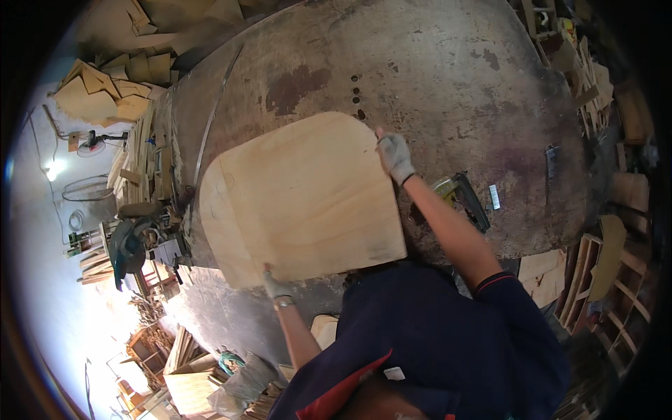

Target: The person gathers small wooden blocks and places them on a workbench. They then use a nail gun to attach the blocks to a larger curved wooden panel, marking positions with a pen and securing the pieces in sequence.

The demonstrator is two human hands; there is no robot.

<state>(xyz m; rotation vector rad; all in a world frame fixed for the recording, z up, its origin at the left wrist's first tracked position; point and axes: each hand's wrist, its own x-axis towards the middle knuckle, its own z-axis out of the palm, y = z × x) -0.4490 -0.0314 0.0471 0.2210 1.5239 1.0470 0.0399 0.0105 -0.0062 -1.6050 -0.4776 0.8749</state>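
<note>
A pale plywood panel (301, 203) with two rounded corners and a straight side lies over the near part of a worn workbench. My left hand (277, 285), in a light glove, grips its near edge toward the left, with the thumb on top and the other fingers hidden beneath. At the panel's right edge, close to a rounded corner, my gloved right hand (396, 157) has hold of it, fingers wrapped around the rim. A green and black nail gun (465, 199) rests on the bench just right of my right forearm, partly covered by it.
The brown, stained workbench (448, 77) has several dark holes. A small white strip (495, 197) lies beside the nail gun. A long thin metal strip (218, 108) lies at the left. Plywood offcuts (105, 91) are piled far left, wooden frames (626, 280) stand right.
</note>
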